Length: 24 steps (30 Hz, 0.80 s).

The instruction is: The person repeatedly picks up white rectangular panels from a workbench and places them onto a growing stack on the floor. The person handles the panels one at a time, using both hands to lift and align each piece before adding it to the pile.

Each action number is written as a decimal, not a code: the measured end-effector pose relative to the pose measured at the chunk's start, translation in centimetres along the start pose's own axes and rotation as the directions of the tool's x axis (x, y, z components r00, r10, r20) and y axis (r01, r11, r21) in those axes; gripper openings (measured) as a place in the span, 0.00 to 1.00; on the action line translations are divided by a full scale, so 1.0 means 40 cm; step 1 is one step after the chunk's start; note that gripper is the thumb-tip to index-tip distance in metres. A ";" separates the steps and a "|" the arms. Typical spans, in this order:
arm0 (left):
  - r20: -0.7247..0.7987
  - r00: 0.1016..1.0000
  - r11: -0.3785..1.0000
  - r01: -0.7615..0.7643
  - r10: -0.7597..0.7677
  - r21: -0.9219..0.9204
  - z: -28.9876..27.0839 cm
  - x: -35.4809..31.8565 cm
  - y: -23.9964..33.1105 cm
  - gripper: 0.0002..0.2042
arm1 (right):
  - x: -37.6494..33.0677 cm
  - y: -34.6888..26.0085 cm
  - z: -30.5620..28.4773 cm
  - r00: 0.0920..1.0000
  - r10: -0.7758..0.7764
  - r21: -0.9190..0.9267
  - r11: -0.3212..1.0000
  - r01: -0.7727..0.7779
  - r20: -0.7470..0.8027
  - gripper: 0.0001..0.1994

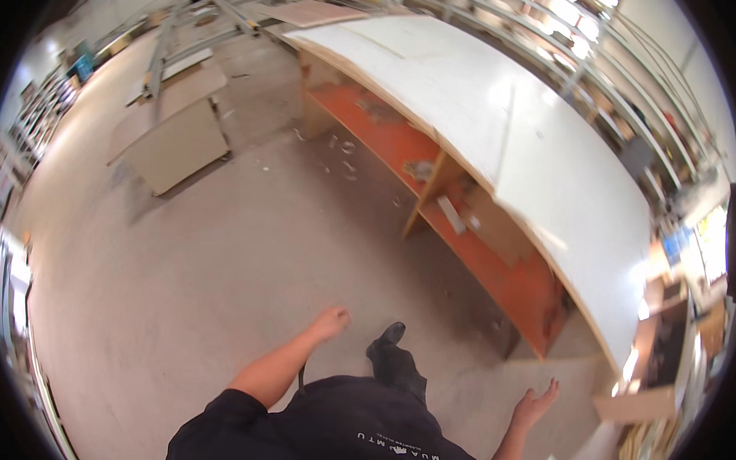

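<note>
My left hand (pixel 331 322) hangs over the bare floor in front of my body, its fingers curled in, with nothing visible in it. Off to the right, my right hand (pixel 534 404) is held out with fingers apart and empty. Neither hand touches anything. Nearest to the right hand is the long workbench (pixel 572 180), with a white top and an orange-brown lower shelf (pixel 372 125). A white block-like piece (pixel 450 214) and other small items lie on that shelf. One dark shoe (pixel 392 335) steps forward on the floor.
Brown boards (pixel 180 146) lean on a low stand at the far left, beside a metal frame (pixel 159 52). Small scraps (pixel 342 148) litter the floor by the bench. Metal racks (pixel 537 41) stand behind it. A wooden box (pixel 637 404) and boards are at the right.
</note>
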<state>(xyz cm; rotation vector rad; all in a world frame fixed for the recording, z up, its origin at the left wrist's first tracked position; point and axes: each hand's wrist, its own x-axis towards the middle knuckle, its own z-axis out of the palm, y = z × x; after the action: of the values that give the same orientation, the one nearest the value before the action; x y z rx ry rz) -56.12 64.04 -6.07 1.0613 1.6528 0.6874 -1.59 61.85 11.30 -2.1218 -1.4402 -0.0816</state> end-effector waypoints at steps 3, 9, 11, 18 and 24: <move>-0.011 1.000 0.993 0.012 -0.013 -0.120 -0.041 0.084 -0.001 0.13 | 0.238 -0.161 0.167 0.982 -0.171 0.191 0.964 0.184 -0.079 0.31; -0.334 0.942 0.980 -0.029 -0.040 -0.199 -0.306 0.266 0.154 0.13 | 0.592 -0.654 0.400 0.841 -0.523 0.465 0.715 0.521 -0.138 0.26; -0.442 0.893 0.972 -0.016 -0.091 -0.234 -0.385 0.319 0.226 0.14 | 0.680 -0.824 0.452 0.799 -0.600 0.503 0.682 0.531 -0.030 0.26; -0.557 0.830 0.935 -0.217 0.026 -0.280 -0.624 0.540 0.464 0.12 | 0.878 -1.299 0.712 0.589 -0.800 0.486 0.561 0.670 0.113 0.27; -0.697 0.610 0.873 -0.484 0.378 0.050 -0.941 1.045 0.674 0.11 | 1.064 -1.636 1.000 0.493 -0.849 0.476 0.518 0.710 0.190 0.24</move>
<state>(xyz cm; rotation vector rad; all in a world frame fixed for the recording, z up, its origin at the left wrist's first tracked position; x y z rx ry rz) -87.40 115.49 10.23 1.1897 1.9219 1.6807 -51.04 133.74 20.23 -1.0388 -2.4057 0.2638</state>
